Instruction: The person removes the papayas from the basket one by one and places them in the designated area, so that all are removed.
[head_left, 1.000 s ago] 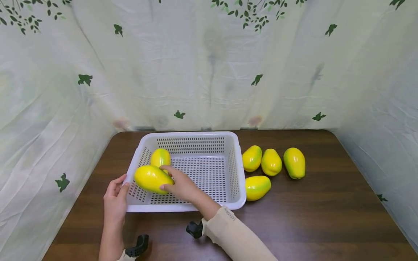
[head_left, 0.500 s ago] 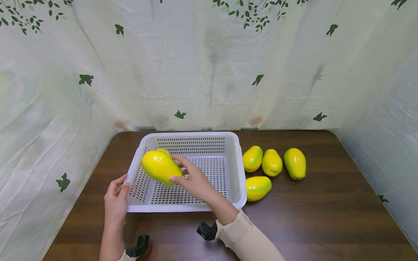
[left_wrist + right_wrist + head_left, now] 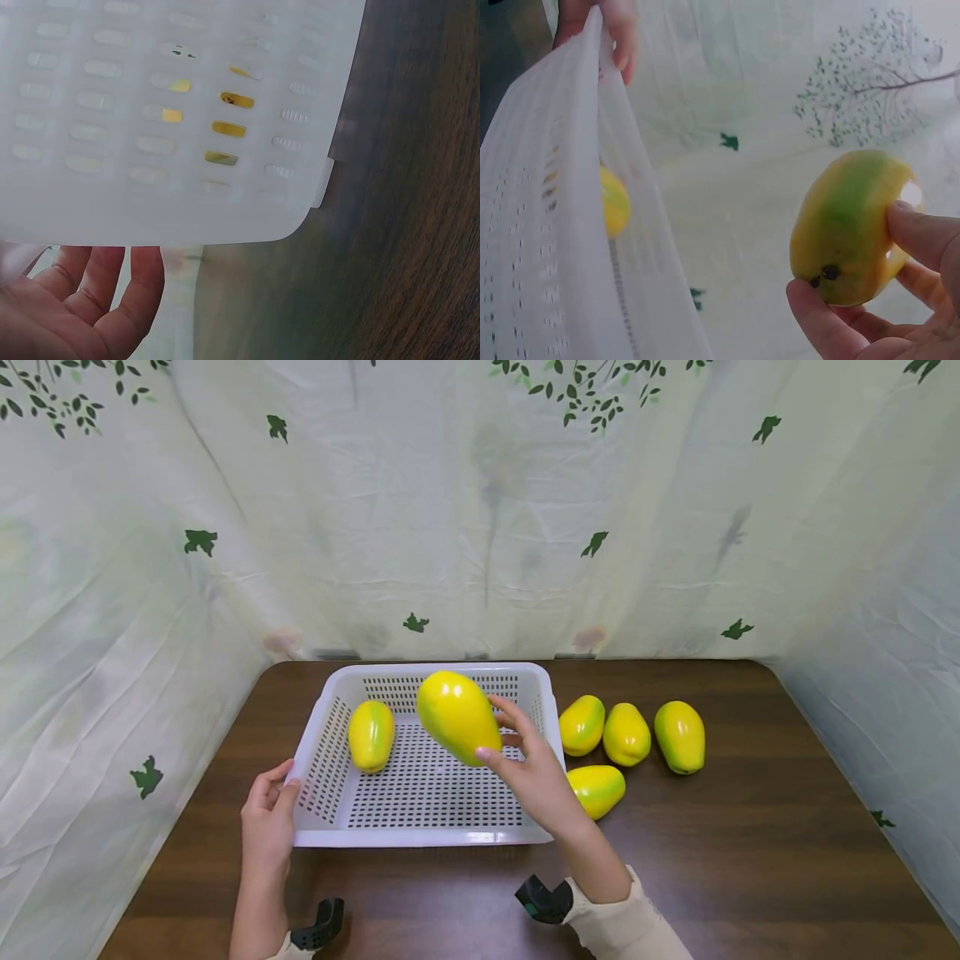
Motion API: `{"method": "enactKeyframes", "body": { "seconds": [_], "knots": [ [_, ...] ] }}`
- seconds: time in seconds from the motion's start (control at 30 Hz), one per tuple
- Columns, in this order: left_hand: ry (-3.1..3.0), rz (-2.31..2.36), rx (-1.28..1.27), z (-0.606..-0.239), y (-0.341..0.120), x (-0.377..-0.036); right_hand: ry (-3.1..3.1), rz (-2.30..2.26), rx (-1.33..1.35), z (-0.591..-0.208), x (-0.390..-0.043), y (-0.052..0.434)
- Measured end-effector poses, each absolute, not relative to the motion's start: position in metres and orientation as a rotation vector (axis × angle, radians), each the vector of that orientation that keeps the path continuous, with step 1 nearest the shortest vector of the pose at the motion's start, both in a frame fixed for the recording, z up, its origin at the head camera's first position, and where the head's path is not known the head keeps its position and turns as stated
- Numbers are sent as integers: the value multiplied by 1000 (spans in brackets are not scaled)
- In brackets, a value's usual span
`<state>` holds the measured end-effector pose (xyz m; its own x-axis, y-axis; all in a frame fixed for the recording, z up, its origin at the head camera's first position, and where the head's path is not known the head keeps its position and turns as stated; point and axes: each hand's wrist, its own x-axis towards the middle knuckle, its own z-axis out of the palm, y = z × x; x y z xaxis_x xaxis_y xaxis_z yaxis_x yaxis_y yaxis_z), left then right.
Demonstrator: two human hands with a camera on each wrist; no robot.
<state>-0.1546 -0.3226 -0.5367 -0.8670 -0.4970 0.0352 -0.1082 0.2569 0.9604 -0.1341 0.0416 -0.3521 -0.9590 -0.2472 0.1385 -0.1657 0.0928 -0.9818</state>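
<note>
My right hand (image 3: pixel 542 781) holds a yellow mango (image 3: pixel 456 717) by one end, raised over the right half of the white plastic basket (image 3: pixel 420 838). Thumb and fingers spread around that end; in the right wrist view the held mango (image 3: pixel 844 217) shows a green stripe and a dark stem spot. At the basket's left front corner, my left hand (image 3: pixel 268 814) pinches the rim between thumb and fingers. A second mango (image 3: pixel 371 737) lies inside the basket on the left. Through the slots in the left wrist view, bits of yellow show behind the basket wall (image 3: pixel 172 214).
Right of the basket, several mangoes lie on the brown wooden table (image 3: pixel 772 835): two side by side (image 3: pixel 627 735), one farther right (image 3: pixel 679 737), and one nearer the front (image 3: pixel 600 789), partly behind my right wrist. A pale leaf-print cloth (image 3: pixel 480 527) hangs around the table.
My right hand has carried the mango rightward and up from the basket's left side, uncovering the mango lying there. My left hand stays on the rim.
</note>
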Motion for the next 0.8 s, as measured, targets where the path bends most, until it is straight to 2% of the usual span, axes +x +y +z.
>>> {"method": "enactKeyframes", "body": {
  "seconds": [0.13, 0.43, 0.67, 0.8],
  "knots": [
    [-2204, -1638, 558, -537, -323, -155, 2335, -2052, -310, -358, -128, 62],
    [-2229, -1676, 522, -524, -320, -150, 2475, -2036, -178, -407, -123, 107],
    [-2203, -1644, 531, -540, -324, -155, 2605, -1941, -34, -424, -111, 141],
    [-2224, -1649, 522, -532, -322, -152, 2678, -1875, 9, -436, -104, 157]
  ]
}}
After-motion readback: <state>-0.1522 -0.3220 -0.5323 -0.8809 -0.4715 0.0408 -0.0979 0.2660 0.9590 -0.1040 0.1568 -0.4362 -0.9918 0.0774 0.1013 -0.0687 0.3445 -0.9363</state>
